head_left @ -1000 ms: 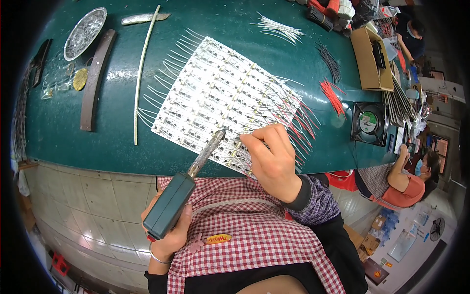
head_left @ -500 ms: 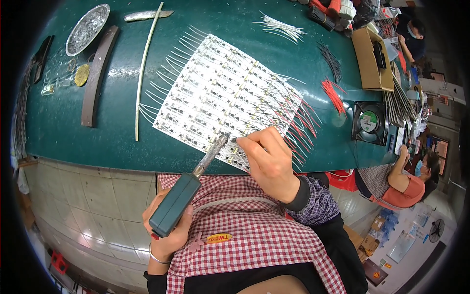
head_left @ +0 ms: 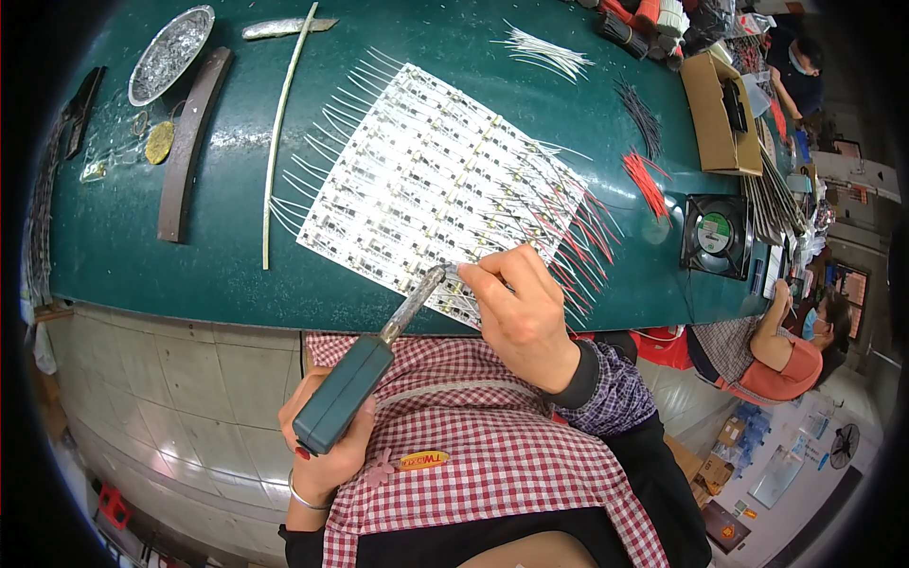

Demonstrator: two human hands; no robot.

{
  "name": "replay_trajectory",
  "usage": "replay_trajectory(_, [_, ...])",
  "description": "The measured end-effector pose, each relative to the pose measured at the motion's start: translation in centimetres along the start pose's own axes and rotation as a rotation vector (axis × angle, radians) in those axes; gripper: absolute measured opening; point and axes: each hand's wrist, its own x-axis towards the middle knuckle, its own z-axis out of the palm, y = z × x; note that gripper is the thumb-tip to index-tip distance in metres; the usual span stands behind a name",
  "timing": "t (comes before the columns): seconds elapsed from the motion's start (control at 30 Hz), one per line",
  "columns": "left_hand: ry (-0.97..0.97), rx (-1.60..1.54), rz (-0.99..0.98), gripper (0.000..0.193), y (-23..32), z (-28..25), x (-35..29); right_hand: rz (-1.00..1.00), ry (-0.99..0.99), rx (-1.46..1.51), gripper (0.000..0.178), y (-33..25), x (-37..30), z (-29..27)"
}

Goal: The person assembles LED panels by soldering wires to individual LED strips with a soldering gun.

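Observation:
My left hand [head_left: 338, 435] is wrapped round the dark green body of a soldering iron [head_left: 344, 393]. The iron's tip meets a white circuit board panel [head_left: 417, 170] near its front edge, right beside the fingertips of my right hand [head_left: 521, 312]. Thumb and forefinger there are pinched together over the board; whatever they hold is too small to make out. Rows of small black parts cover the panel. White wires [head_left: 327, 147] stick out along its left side, and red, black and white wires [head_left: 573, 256] fan out on the right.
Bundles of white wires [head_left: 544, 52], black wires [head_left: 639, 118] and red wires [head_left: 646, 185] lie right of the panel. Beyond are a black fan [head_left: 716, 235] and a cardboard box [head_left: 720, 118]. At left are a metal dish [head_left: 170, 55], a brown bar [head_left: 194, 147] and a pale rod [head_left: 281, 133]. Two people sit at right.
The soldering iron has shifted slightly to the right, its tip coming closer to me and to my right fingertips. My right hand keeps almost the same place and pinch.

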Motion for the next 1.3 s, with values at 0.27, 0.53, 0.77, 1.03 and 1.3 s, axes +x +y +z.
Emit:
replay_trajectory(0.27, [0.051, 0.043, 0.057, 0.018, -0.75, 0.02, -0.30, 0.016, -0.006, -0.010, 0.031, -0.01, 0.21, 0.03])
replay_trajectory(0.53, [0.064, 0.021, 0.033, 0.022, -0.71, -0.13, -0.73, 0.016, 0.017, -0.014, 0.029, 0.10, 0.21, 0.22])
replay_trajectory(0.77, [0.068, -0.002, -0.009, 0.023, -0.57, -0.32, -0.96, -0.004, 0.061, 0.015, 0.030, -0.47, -0.36, -0.27])
replay_trajectory(1.03, [0.066, 0.012, 0.021, 0.023, -0.78, -0.27, -0.78, -0.009, 0.061, -0.015, 0.029, 0.11, -0.22, 0.25])
replay_trajectory(1.3, [0.068, 0.002, 0.014, 0.022, -1.11, -0.20, -0.88, 0.023, 0.043, -0.022, 0.024, 0.17, -0.51, 0.42])
